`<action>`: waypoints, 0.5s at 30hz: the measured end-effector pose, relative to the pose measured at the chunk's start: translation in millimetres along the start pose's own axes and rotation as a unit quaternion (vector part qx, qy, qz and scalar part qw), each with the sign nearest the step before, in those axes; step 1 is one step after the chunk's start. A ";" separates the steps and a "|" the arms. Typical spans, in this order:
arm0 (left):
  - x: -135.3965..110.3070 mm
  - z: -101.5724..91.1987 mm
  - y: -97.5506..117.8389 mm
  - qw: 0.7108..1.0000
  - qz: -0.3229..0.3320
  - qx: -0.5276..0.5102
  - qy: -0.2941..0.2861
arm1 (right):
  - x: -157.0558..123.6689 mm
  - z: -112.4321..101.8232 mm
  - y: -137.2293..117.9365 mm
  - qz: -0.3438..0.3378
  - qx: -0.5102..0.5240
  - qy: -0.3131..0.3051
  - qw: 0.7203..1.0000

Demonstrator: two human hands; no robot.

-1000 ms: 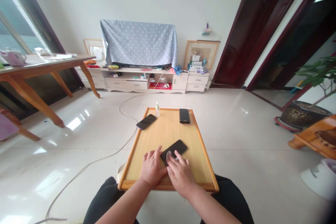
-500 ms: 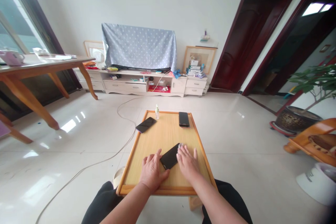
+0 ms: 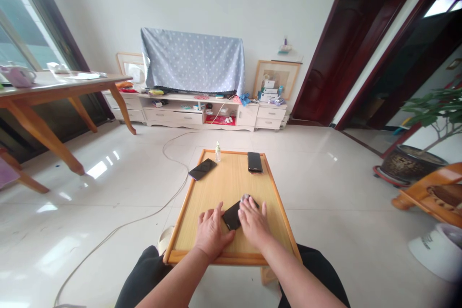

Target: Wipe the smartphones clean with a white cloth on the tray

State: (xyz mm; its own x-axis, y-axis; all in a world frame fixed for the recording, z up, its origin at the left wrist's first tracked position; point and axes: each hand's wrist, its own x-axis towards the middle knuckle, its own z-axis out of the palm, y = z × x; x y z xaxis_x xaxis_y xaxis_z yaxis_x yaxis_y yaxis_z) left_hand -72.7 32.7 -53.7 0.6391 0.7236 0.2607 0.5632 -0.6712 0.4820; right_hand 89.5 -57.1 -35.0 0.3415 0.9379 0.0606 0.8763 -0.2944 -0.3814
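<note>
A black smartphone [image 3: 233,216] lies at an angle near the front of a wooden tray [image 3: 231,175], partly hidden by my hands. My left hand [image 3: 212,232] rests flat on the tray, with its thumb side against the phone's left edge. My right hand [image 3: 254,223] lies over the phone's right end, pressing a small pale cloth [image 3: 246,198] at the fingertips. Farther up the tray lie a second black smartphone [image 3: 202,169] and a third one [image 3: 255,162]. A small clear bottle with a green cap [image 3: 218,152] stands at the far rim.
A cable [image 3: 144,216] runs across the tiled floor left of the tray. A white TV cabinet [image 3: 191,115] with a polka-dot cloth [image 3: 193,60] stands ahead. A wooden table [image 3: 61,86] is at left, and a potted plant [image 3: 411,163] and wooden chair [image 3: 431,197] at right.
My right hand has moved from the middle of the phone towards its far right end, with the cloth at its fingertips. The phone has turned slightly. The other phones and bottle stay put.
</note>
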 end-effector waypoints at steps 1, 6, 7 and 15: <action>0.0 0.1 -0.7 1.000 0.001 -0.001 -0.002 | -2.4 3.8 -6.3 -0.049 0.012 -0.014 0.999; 0.1 -0.1 -2.5 1.000 -0.005 -0.001 -0.006 | -1.3 8.8 -19.2 -0.106 0.027 -0.029 0.994; 0.2 -0.2 -2.2 1.000 -0.007 -0.002 -0.005 | 2.8 7.2 -17.4 -0.064 0.019 -0.018 0.998; 2.1 -0.7 2.2 1.000 -0.001 0.006 0.006 | 15.5 11.4 -10.9 -0.100 0.018 -0.031 0.994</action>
State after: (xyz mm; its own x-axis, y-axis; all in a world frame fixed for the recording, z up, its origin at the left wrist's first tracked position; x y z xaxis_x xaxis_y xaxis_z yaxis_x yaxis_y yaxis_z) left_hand -70.6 32.9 -51.5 0.6316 0.7265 0.2707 0.5709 -0.6720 0.4717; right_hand 81.3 -37.3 -40.4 0.1384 0.9870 0.0822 0.9116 -0.0946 -0.4000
